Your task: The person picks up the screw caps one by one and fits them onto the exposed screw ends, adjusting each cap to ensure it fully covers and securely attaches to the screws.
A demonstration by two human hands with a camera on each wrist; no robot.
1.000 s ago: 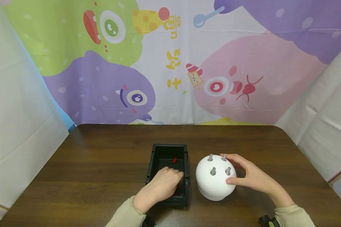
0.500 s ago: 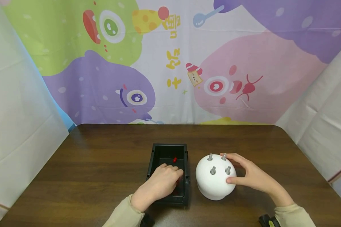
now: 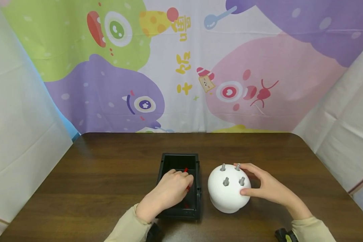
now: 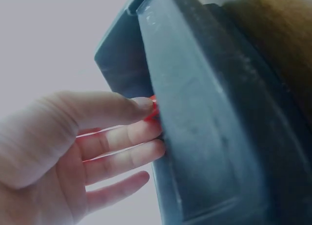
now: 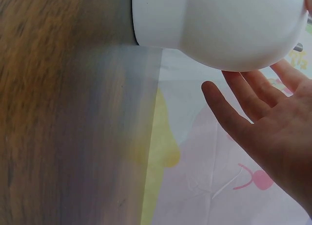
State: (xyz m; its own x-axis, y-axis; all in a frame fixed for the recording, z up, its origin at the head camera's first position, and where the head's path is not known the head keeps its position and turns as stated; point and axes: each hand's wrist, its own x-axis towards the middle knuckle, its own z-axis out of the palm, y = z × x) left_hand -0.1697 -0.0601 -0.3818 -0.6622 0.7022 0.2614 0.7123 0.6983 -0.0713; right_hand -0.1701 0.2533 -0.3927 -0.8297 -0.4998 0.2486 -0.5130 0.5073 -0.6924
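Observation:
My left hand point(image 3: 172, 186) reaches into a black plastic bin point(image 3: 196, 210). In the left wrist view, its thumb and forefinger pinch a small glossy red piece point(image 4: 154, 108) close to the bin's wall, most of it hidden by the fingertips. Another red piece point(image 3: 186, 170) lies in the far part of the bin, partly behind the knuckles. On the right stands a white rounded dome point(image 3: 228, 198) with several metal bolts point(image 3: 226, 181) sticking up from its top. My right hand point(image 3: 267, 185) holds the dome by its right side, thumb in front and fingers behind.
The brown wooden table point(image 3: 109, 174) carries both the bin and the dome, which stand side by side with a narrow gap. A cartoon-printed curtain point(image 3: 181, 111) hangs behind the table's far edge. White cloth point(image 3: 335, 111) drapes at both sides.
My left hand has shifted slightly farther back and left inside the bin, and a red piece now shows at its fingertips. My right hand and the dome have stayed put.

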